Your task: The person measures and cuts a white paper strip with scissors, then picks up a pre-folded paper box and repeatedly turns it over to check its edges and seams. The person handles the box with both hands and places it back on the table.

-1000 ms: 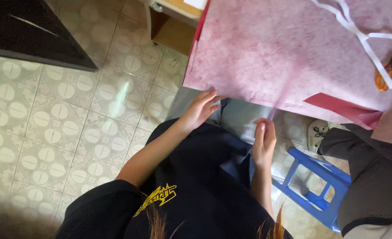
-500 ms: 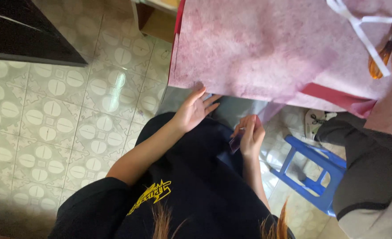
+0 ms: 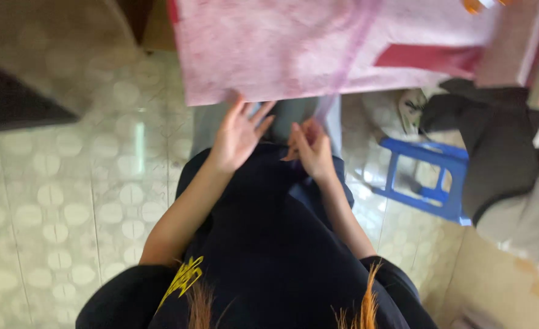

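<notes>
A large sheet of pink fabric (image 3: 318,42) lies over a table edge at the top of the head view. My left hand (image 3: 238,135) is spread open just below the sheet's hanging edge, fingertips at or near the edge. My right hand (image 3: 311,149) is beside it over my dark lap, fingers curled and pinched together, perhaps on a thin strip of the pink fabric that hangs down; the blur hides whether it grips anything. I wear a black shirt (image 3: 263,262) with a yellow print.
A blue plastic stool (image 3: 430,176) stands on the patterned tile floor (image 3: 62,201) to my right. Someone in dark trousers (image 3: 494,146) is beside the stool. A red strip (image 3: 427,58) lies on the fabric. Dark furniture (image 3: 7,100) sits at the left.
The view has swung so the fabric's edge sits higher and more central. My right hand moved up and left, close to my left hand under the sheet's edge.
</notes>
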